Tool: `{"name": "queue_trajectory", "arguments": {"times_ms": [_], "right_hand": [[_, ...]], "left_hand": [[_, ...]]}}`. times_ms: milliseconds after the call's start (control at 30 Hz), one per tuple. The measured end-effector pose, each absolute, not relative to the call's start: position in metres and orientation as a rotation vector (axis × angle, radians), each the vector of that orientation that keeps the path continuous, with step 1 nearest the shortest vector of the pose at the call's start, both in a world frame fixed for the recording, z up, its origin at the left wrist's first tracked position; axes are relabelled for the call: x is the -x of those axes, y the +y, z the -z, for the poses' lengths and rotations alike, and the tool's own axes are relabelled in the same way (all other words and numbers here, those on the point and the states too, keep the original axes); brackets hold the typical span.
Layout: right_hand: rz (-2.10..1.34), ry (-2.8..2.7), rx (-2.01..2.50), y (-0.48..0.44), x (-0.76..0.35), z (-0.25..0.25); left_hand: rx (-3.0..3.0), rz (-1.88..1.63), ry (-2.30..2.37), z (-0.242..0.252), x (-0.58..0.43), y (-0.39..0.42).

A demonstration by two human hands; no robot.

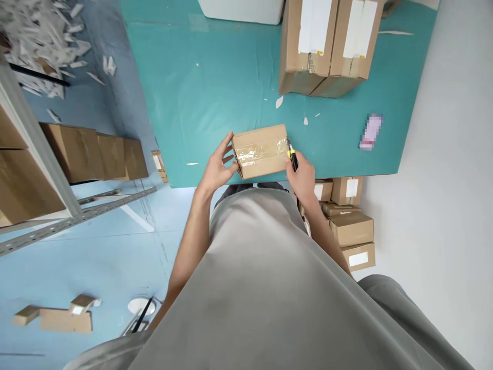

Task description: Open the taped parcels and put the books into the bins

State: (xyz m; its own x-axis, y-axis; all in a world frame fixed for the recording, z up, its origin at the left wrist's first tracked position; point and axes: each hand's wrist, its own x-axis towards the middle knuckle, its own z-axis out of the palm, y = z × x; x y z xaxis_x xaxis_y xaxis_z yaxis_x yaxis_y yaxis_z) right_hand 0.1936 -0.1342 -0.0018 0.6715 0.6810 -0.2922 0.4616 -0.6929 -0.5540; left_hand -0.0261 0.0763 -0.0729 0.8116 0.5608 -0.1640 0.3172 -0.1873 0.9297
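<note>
A small brown cardboard box (262, 151) sealed with shiny clear tape lies near the front edge of the teal table, slightly tilted. My left hand (216, 170) holds its left end, the thumb low on the edge and the fingers spread toward the far corner. In my right hand (302, 177) is a black and yellow utility knife (294, 160), its tip at the right end of the box, by the tape. Whether the blade is inside the seam cannot be made out.
Two taped cartons (323, 46) with white labels stand at the back of the teal table (215, 97), beside a white bin (242, 10). Paper scraps and a blurred pinkish item (371, 132) lie rightward. Boxes (352, 228) are stacked below right; a metal shelf (38, 139) stands left.
</note>
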Motion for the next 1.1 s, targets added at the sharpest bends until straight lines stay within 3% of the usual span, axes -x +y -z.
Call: {"name": "queue_trajectory", "arguments": {"times_ms": [300, 500, 1100], "right_hand": [[-0.776, -0.633, 2.417, -0.15, -0.171, -0.011], [-0.778, -0.647, 2.438, -0.15, -0.172, -0.015], [-0.948, -0.826, 2.77, -0.117, -0.17, -0.057]], "left_hand": [[-2.285, -0.343, 0.508, 0.034, -0.043, 0.048], [-2.397, -0.224, 0.269, 0.038, -0.072, 0.023], [-2.113, -0.257, 0.285, 0.042, -0.069, 0.031]]}}
